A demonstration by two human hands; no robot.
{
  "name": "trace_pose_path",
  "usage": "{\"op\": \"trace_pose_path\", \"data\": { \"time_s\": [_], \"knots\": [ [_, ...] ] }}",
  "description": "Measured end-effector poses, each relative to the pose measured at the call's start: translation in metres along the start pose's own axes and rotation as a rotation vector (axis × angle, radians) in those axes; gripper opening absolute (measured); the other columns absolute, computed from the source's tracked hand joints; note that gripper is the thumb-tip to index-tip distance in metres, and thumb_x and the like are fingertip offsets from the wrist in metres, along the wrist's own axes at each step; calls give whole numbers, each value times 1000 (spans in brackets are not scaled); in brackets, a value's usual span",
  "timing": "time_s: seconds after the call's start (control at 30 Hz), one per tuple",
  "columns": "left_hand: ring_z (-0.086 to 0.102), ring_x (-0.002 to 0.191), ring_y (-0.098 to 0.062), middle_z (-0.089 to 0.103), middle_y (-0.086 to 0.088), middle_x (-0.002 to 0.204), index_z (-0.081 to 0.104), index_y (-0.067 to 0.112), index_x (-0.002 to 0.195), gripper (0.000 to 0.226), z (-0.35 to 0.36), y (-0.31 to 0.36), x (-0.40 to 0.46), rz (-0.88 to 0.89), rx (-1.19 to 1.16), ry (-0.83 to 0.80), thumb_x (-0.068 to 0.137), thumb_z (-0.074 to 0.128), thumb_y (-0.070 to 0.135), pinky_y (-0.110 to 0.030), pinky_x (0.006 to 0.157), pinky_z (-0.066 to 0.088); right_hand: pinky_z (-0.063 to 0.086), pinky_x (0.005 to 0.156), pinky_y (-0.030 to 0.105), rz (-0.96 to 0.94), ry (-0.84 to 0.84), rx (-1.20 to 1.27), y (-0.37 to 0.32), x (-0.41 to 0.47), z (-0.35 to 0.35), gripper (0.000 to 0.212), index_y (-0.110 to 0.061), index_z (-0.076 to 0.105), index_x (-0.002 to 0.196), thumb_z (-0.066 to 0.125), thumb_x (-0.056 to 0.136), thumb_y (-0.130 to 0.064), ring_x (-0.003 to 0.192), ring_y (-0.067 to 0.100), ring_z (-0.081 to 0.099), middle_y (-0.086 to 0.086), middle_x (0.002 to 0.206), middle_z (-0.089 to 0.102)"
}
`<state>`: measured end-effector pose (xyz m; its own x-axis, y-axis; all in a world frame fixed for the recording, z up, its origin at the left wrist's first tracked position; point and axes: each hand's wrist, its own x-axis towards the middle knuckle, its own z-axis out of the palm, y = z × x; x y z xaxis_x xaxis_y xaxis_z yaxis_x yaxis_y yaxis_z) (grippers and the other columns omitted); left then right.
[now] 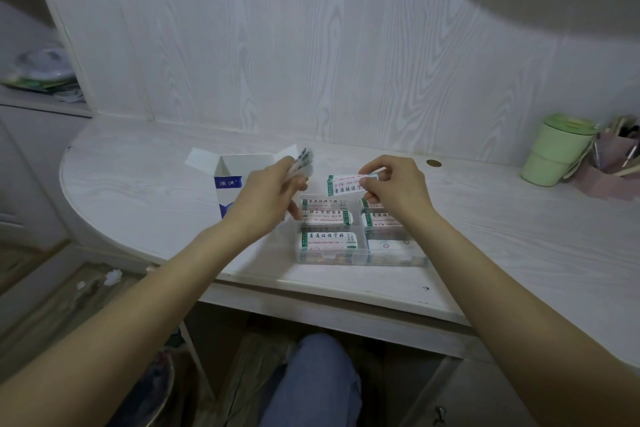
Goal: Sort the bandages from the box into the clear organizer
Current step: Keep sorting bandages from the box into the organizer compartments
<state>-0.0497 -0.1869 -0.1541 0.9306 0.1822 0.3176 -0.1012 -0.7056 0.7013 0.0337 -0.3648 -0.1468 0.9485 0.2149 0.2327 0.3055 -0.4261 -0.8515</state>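
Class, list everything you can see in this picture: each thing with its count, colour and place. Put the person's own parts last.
Desk: one, white woodgrain, centre.
Box: one, white and blue, open, left of organizer.
Organizer: one, clear, compartments holding bandages, desk front.
Loose bandage: one, white and green, pinched above organizer.
Bandage bundle: count unclear, white.
Cup: one, green, far right.
Pen holder: one, pink, beside cup.
Left hand: holds bundle.
Right hand: fingers pinch loose bandage.
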Motion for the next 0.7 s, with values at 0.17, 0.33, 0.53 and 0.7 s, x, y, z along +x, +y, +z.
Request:
{"op": "trace_pose_path", "data": {
  "time_s": [0.17, 0.33, 0.53, 0.7],
  "knots": [
    [66, 54, -12, 68, -9, 94, 47, 6, 103, 19, 9, -10, 9, 30, 72, -134, 101, 40, 24, -17, 44, 45, 41, 39, 12, 21, -71, -99, 1, 13, 15, 6, -9, 67, 90, 65, 87, -5, 45, 3, 57, 5, 69, 58],
    [53, 59, -14, 66, -11, 92, 40, 12, 93, 15, 15, -14, 19, 65, 251, -139, 102, 37, 24, -28, 56, 40, 40, 38, 12, -4, -167, -242, 0, 27, 28, 4, -11, 67, 89, 66, 87, -9, 53, 7, 60, 1, 71, 57],
    [44, 71, -20, 55, -10, 90, 38, 13, 91, 16, 22, -22, 30, 42, 342, -133, 102, 36, 24, -26, 51, 26, 53, 75, 35, -39, -270, -467, 4, 36, 37, 4, -16, 66, 83, 71, 83, -15, 81, 20, 60, -5, 72, 56],
    [53, 82, -32, 57, -14, 92, 38, 13, 90, 18, 30, -23, 37, -3, 375, -164, 102, 35, 26, -40, 69, 45, 55, 80, 38, -57, -308, -515, 3, 38, 42, 7, -13, 66, 78, 71, 81, -9, 84, 23, 66, 1, 75, 62]
  ]
}}
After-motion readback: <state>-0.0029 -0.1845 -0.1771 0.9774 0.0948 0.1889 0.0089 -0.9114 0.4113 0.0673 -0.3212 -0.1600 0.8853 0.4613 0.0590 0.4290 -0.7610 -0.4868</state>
